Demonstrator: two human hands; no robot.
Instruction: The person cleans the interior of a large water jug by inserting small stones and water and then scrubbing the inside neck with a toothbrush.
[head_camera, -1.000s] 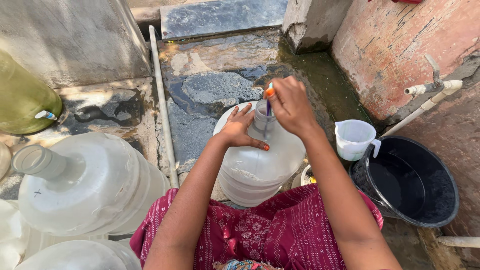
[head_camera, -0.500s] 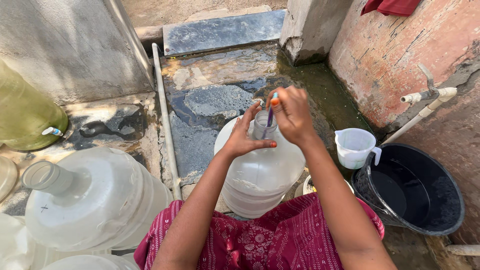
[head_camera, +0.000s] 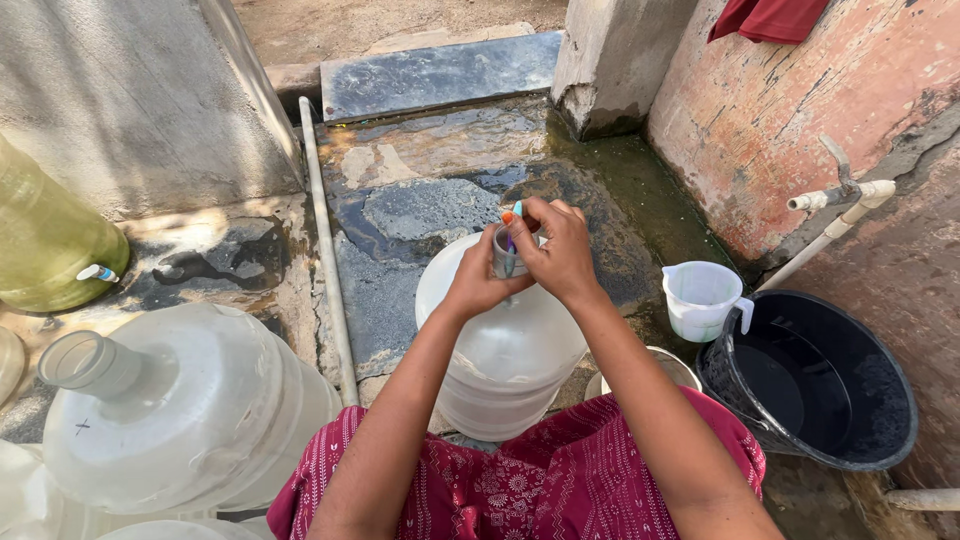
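Right hand (head_camera: 560, 250) closed around a thin brush (head_camera: 513, 225), orange-tipped handle poking up, stem down inside the neck. Left hand (head_camera: 483, 285) clasped against the neck of the clear water jug (head_camera: 505, 355), directly beneath both hands, upright between the knees. White measuring cup (head_camera: 700, 298) and black tub (head_camera: 815, 385) just right, by the wall tap (head_camera: 835, 195). Another clear jug (head_camera: 180, 400) tilted at left.

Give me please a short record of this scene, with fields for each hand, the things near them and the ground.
left hand: grips the neck of the clear water jug
right hand: holds a thin brush with an orange tip in the jug's mouth
jug: upright, in front of the person's lap
right side: white measuring cup, black tub, wall tap
left side: second clear jug, lying tilted
ground: wet stone
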